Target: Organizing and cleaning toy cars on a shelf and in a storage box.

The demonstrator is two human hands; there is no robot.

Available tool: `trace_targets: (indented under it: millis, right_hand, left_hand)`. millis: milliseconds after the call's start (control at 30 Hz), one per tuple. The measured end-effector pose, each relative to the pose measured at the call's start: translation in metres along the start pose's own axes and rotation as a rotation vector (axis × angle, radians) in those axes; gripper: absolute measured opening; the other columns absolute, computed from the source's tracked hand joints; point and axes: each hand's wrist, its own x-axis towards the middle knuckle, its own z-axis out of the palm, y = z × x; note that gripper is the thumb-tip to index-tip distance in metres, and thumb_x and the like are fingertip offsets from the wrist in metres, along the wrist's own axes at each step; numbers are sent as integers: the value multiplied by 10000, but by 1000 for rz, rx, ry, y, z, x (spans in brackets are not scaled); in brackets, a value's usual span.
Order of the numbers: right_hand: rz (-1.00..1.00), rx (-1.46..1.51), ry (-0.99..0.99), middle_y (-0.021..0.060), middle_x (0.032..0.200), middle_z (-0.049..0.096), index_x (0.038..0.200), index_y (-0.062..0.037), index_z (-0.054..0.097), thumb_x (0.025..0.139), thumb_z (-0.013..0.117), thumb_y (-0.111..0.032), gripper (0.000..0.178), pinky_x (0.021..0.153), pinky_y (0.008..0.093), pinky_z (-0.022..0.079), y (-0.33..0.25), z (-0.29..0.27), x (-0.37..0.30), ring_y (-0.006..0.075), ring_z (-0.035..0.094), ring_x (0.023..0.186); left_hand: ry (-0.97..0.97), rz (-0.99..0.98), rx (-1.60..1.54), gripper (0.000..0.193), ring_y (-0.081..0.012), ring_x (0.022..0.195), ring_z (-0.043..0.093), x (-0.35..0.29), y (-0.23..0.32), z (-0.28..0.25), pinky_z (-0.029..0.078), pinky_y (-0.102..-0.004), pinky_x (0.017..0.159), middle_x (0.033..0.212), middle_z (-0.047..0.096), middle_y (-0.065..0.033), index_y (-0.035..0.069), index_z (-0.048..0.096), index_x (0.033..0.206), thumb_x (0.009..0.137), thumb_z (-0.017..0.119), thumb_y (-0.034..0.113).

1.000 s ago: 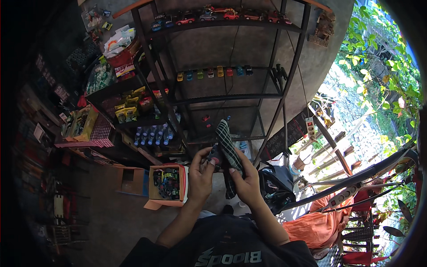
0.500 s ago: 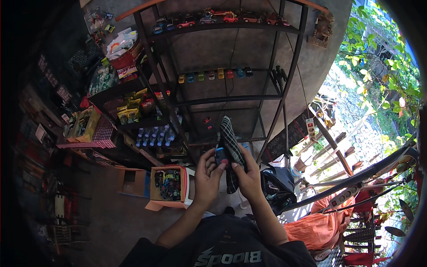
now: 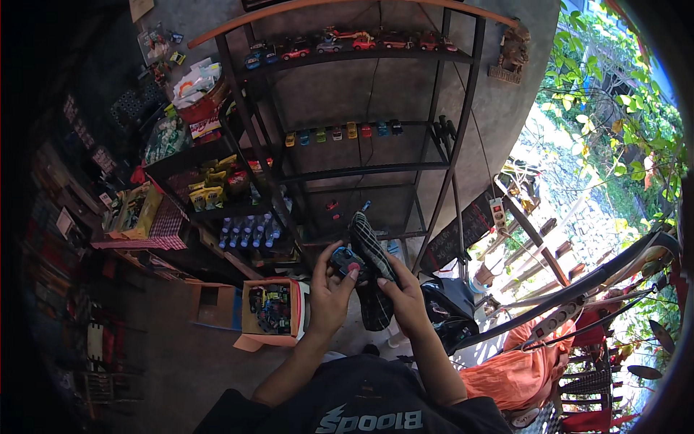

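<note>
My left hand is closed on a small dark toy car with blue and red parts, the thumb resting on its red area. Beside it, my right hand grips a black-and-white checkered cloth, which hangs down past the fingers and touches or nearly touches the toy. In front stands a black metal shelf with rows of toy cars on its upper and middle boards. Lower down sit a red toy car and a small blue toy.
An open cardboard box of jumbled toys sits on the floor to the left. Snack packets and water bottles fill a side rack. At right are a black bag, a power strip and orange cloth.
My hands, the toy car and the cloth have moved slightly lower in view, and the toy has turned. The cloth's top has dropped, and the small blue toy on the low shelf shows now.
</note>
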Motion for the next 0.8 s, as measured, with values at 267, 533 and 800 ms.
trace_targets:
  millis: [267, 533, 800]
  right_hand:
    - [-34, 70, -47, 137, 1316, 522, 1360, 35, 433, 856, 545, -32, 520, 1056, 303, 323, -3, -8, 15, 189, 475, 1225]
    - [-55, -143, -96, 114, 1332, 512, 1391, 15, 412, 861, 534, -2, 545, 1045, 294, 342, 0, 0, 0, 169, 475, 1224]
    - [-50, -88, -113, 162, 1342, 505, 1374, 30, 418, 860, 528, -18, 527, 1081, 326, 298, -2, 6, 12, 223, 452, 1272]
  left_hand:
    - [4, -3, -98, 449, -139, 1019, 579, -2, -5, -1, 504, -271, 878, 1138, 570, -100, 40, 396, 1340, 920, 546, -12]
    - [65, -18, 42, 409, -141, 1057, 580, -6, -18, -12, 494, -250, 865, 1127, 584, -107, -16, 401, 1298, 923, 566, -10]
    - [82, -8, -88, 401, -154, 1024, 603, -8, -8, -18, 535, -283, 860, 1101, 591, -112, -15, 416, 1265, 901, 585, -23]
